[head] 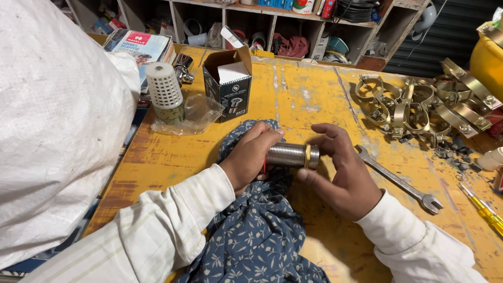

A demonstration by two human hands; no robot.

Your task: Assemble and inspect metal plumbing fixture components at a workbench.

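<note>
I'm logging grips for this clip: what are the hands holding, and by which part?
Both hands hold one threaded metal pipe fitting: the left hand wraps its left end, and the right hand pinches the brass-ringed right end.

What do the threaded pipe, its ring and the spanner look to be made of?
Threaded pipe: bright silvery metal, likely chromed or stainless, shiny over fine threads. Ring: yellow, looks like brass or a coloured washer; cannot tell which. Spanner: dull grey steel, matte and worn. Left hand and right hand grip the pipe.

Silver threaded metal tube (291,155) with brass ring, horizontal above blue floral cloth (257,230)
</note>
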